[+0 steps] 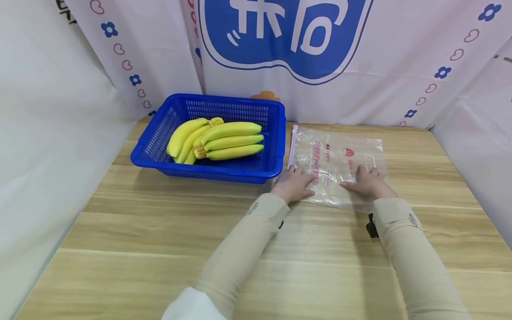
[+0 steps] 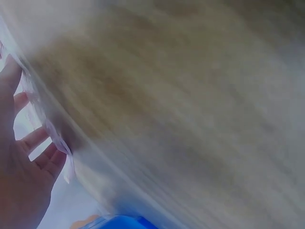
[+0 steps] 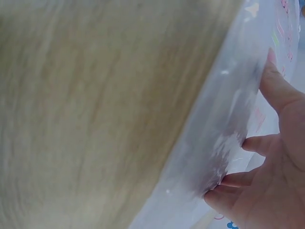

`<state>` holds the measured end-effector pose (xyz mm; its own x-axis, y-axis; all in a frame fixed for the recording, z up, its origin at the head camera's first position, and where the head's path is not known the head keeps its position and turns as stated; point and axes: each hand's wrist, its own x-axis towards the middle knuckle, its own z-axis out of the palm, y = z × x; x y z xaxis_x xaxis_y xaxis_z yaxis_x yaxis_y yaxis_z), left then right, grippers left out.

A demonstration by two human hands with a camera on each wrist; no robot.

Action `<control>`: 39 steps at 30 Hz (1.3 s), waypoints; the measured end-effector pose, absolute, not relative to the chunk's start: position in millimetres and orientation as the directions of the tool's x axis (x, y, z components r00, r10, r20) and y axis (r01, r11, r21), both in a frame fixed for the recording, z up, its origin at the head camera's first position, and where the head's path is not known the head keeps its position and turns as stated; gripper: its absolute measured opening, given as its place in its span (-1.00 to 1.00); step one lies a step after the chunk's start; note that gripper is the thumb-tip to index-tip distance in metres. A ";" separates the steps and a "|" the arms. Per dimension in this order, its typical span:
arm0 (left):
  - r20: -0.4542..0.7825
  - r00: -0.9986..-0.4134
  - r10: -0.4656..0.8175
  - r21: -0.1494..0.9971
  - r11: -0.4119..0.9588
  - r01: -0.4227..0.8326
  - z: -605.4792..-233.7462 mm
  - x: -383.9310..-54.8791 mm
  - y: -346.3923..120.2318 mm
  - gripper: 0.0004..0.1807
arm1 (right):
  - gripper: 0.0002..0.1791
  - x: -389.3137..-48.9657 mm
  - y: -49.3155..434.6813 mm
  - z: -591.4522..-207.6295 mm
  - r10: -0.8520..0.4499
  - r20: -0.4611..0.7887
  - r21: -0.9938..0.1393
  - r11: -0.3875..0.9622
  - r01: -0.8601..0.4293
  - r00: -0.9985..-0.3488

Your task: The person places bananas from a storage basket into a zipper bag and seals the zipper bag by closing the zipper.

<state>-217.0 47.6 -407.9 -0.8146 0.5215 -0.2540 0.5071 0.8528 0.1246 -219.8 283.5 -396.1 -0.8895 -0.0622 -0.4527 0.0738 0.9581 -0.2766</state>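
Note:
A clear zip bag (image 1: 336,153) with pink lettering and a strawberry print lies flat on the table, its pink slider strip (image 1: 293,144) along the left side. My left hand (image 1: 293,183) rests on the bag's lower left part, fingers spread and touching the plastic. On the lower right part, my right hand (image 1: 369,182) touches the film with loosely bent fingers and thumb. In the right wrist view, the fingertips (image 3: 212,195) meet the clear film (image 3: 205,129). The left wrist view shows the left fingers (image 2: 56,162) against the bag's pinkish edge.
Left of the bag stands a blue plastic basket (image 1: 212,171) holding bunches of yellow bananas (image 1: 232,141). Both are on a wood-grain table (image 1: 160,249). A white printed curtain (image 1: 320,102) hangs behind, and white sheets flank the sides.

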 end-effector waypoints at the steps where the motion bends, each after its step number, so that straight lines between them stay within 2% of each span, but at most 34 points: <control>1: -0.249 -0.817 0.520 0.123 0.854 0.506 -408.4 -217.0 47.2 -0.37 | 0.10 -220.0 283.2 -395.9 -0.064 -0.452 -0.277 0.958 0.072 -0.890; 11: -0.195 -0.841 0.504 0.126 0.864 0.488 -413.5 -217.9 43.9 -0.26 | 0.09 -222.3 282.4 -395.2 -0.071 -0.462 -0.254 0.966 0.055 -0.884; 20: -0.164 -0.860 0.483 0.225 0.867 0.444 -414.2 -220.3 37.4 -0.30 | 0.09 -221.3 281.2 -394.3 -0.077 -0.465 -0.256 0.965 0.050 -0.882; 27: -0.189 -0.888 0.419 0.398 0.860 0.321 -413.9 -218.9 33.9 -0.27 | 0.06 -219.7 282.2 -393.3 -0.065 -0.459 -0.248 0.967 0.058 -0.886; 31: -0.202 -0.903 0.379 0.493 0.836 0.240 -414.2 -217.8 33.5 -0.22 | -0.06 -219.0 279.8 -392.0 -0.069 -0.424 -0.263 0.963 0.050 -0.903; 36: -0.203 -0.932 0.300 0.494 0.853 0.167 -414.7 -219.7 34.7 -0.17 | -0.23 -222.4 272.7 -389.0 -0.088 -0.365 -0.274 0.962 0.016 -0.927; 39: -0.183 -0.951 0.249 0.473 0.870 0.137 -413.2 -219.7 35.4 -0.21 | -0.19 -225.1 266.2 -387.7 -0.091 -0.349 -0.281 0.960 0.012 -0.933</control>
<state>-219.7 35.4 -413.2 -0.9512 0.2488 -0.1826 0.1369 0.8704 0.4729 -225.1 266.2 -387.7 -0.9326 -0.0911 -0.3492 0.0117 0.9595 -0.2815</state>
